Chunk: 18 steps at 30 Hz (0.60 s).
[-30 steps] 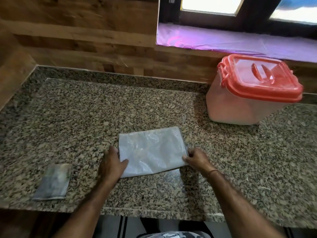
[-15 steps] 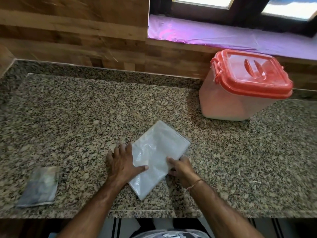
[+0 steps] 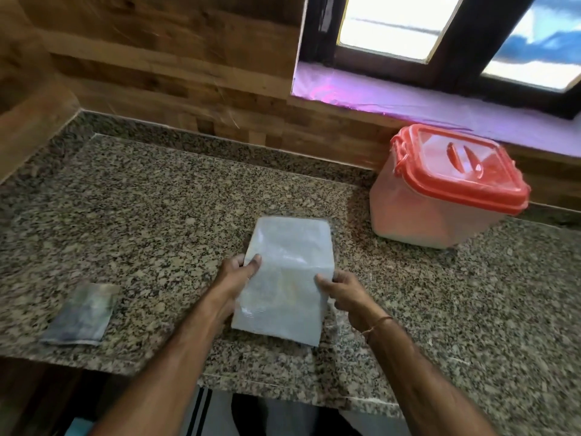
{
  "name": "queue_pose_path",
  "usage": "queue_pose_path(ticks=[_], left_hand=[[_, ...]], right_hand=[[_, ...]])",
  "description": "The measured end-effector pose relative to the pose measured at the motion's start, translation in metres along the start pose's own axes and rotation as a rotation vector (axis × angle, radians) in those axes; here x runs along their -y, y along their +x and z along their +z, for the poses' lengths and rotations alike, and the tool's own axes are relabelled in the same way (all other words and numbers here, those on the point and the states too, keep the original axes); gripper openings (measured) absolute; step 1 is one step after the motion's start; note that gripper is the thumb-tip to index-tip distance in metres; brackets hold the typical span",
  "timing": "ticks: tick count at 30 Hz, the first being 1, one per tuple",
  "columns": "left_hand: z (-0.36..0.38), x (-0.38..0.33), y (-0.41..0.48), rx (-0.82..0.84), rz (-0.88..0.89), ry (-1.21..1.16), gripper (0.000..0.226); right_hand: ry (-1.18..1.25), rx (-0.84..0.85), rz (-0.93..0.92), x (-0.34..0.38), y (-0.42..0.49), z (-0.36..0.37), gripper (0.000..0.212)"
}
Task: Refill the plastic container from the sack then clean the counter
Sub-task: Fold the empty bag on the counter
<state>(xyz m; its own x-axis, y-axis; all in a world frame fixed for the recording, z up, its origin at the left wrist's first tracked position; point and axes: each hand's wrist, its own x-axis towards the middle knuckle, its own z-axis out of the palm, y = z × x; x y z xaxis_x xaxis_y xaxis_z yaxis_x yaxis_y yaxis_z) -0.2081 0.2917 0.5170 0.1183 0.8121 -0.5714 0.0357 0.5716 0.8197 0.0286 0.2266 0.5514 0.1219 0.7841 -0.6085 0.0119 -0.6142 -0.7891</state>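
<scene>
Left hand [image 3: 237,276] and right hand [image 3: 344,294] pinch the folded sack [image 3: 287,278] near the counter's [image 3: 157,215] front edge, lidded plastic container [image 3: 440,196] back right, grey cloth [image 3: 81,314] front left.

The folded sack [image 3: 289,278] sits over the middle of the bench [image 3: 141,215], nearer the front edge than the back. The left hand [image 3: 235,275] grips the sack's left edge and the right hand [image 3: 345,294] its right edge, thumbs on top, both forearms reaching in from the front. Behind the sack and to its right the plastic container [image 3: 424,215] stands on the bench, its lid [image 3: 456,171] on it, close to the back wall [image 3: 157,58]. Well to the left of the sack, near the front edge, a small folded cloth [image 3: 81,316] lies flat. Behind the container runs the window sill [image 3: 408,102], with the window [image 3: 393,26] above it.
</scene>
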Motion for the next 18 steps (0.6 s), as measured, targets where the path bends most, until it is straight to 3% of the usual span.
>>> queue_pose_path(ticks=[5, 10, 12, 15, 18], left_hand=[[0.003, -0.002, -0.049, -0.117, 0.091, 0.047, 0.014], [0.006, 0.010, -0.103, -0.248, 0.189, 0.062, 0.016], [0.012, 0.019, -0.133, -0.290, 0.185, 0.003, 0.014], [0.020, 0.034, -0.176, -0.402, 0.139, -0.133, 0.030], [0.018, 0.051, -0.216, -0.531, 0.178, -0.243, 0.023]], right_hand=[[-0.113, 0.058, -0.101, 0.000, -0.007, -0.017, 0.017], [0.104, 0.233, -0.143, 0.007, -0.028, -0.024, 0.037], [0.135, 0.287, -0.161, 0.005, -0.039, -0.023, 0.043], [0.117, 0.354, -0.184, -0.003, -0.057, -0.013, 0.047], [0.118, 0.419, -0.187, -0.016, -0.078, 0.007, 0.051]])
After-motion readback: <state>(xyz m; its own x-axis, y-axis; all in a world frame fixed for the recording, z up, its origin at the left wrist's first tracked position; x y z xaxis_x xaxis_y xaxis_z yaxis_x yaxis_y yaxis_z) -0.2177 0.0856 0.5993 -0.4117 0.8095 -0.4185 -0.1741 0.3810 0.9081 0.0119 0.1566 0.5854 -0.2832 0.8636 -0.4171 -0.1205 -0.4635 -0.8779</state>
